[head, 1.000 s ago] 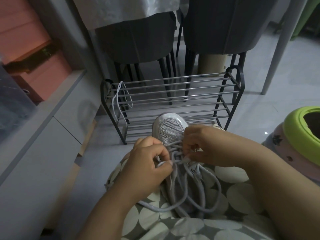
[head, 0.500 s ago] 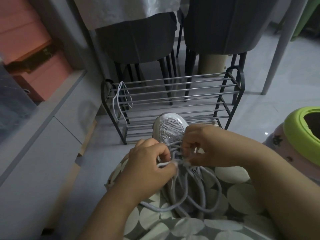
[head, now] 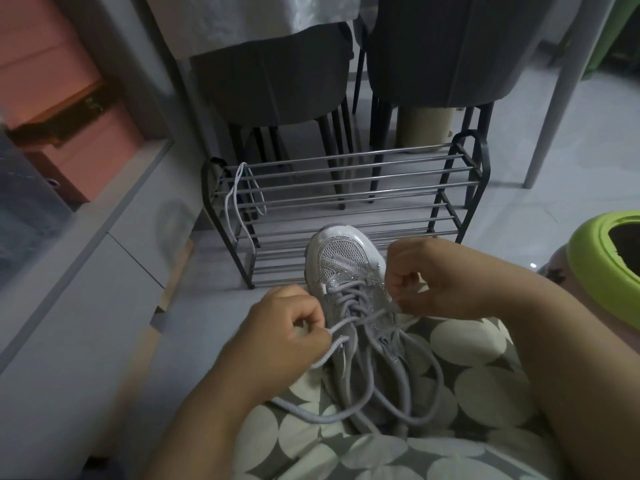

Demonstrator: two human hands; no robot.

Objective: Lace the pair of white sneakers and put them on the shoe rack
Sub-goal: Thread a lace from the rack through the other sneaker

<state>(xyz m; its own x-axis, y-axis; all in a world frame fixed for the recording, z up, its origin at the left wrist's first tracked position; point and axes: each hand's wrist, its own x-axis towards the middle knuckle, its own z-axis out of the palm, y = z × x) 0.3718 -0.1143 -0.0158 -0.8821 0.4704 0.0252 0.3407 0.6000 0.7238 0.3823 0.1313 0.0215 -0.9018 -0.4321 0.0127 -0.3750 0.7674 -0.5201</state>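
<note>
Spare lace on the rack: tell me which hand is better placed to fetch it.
Probably the left hand: the spare lace hangs at the shoe rack left end, nearer than the right hand. Both grip the sneaker's lace.

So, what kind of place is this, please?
Probably a home dining area: two grey chairs tucked under a table with a white cloth, a low metal shoe rack on the tiled floor, and a cabinet alongside.

White mesh sneaker (head: 346,268), centre frame, toe up, partly laced with grey lace (head: 367,344); black wire shoe rack (head: 346,188) above; spare white lace (head: 235,199) hanging at its left end.
</note>
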